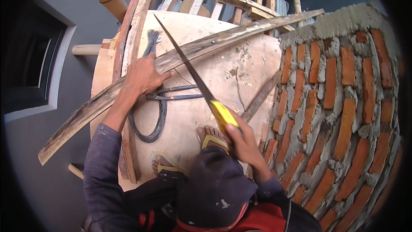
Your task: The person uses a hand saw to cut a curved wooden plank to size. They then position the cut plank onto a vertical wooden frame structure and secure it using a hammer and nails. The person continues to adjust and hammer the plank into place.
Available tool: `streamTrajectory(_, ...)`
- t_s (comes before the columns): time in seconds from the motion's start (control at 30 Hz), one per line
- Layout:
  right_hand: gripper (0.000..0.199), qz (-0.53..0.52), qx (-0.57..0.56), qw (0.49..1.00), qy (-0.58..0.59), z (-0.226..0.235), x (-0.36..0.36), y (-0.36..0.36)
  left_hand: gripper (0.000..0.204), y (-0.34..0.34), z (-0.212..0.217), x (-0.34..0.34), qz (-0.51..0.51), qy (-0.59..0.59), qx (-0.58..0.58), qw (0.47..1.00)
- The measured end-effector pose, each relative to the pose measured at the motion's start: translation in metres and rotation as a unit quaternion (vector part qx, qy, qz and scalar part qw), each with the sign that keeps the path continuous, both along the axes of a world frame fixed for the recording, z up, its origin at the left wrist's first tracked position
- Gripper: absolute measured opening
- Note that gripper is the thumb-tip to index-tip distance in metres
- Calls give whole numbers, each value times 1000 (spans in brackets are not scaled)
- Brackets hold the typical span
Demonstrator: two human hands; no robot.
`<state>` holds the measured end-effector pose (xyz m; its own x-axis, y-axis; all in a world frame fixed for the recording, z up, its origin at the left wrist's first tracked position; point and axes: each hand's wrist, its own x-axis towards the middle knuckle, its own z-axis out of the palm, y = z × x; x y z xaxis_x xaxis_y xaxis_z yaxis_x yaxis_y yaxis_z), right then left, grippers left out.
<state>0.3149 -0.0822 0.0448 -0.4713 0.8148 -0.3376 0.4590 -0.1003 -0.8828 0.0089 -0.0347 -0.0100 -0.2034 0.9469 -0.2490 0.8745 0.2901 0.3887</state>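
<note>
In the head view, the left hand (143, 75) clamps the plank (240, 36), fingertips hidden. Apart from it, the right hand (242, 141) grips the saw (195, 76) across the plank; marks on its yellow handle (222, 112) are too blurred to read.

No lettering, label, number or sign can be read anywhere, including on the yellow plastic handle (223, 114) of the long, dark metal handsaw (196, 77).

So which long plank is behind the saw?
The weathered, slanting plank under the left hand; the saw crosses only that one, not the planks along the left.
</note>
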Motion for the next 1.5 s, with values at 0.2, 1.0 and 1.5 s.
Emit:
streamTrajectory(0.2,56,-151,97,982,-54,-28,79,-7,75,4,7,-3,-2,-18,-9,1000)
streamTrajectory(1.0,55,-92,93,913,-387,-117,128,-83,68,-2,25,12,7,-55,-11,998)
streamTrajectory(1.5,41,-161,-6,974,-157,-119,92,70,63,-10,7,7,-17,-20,32,999)
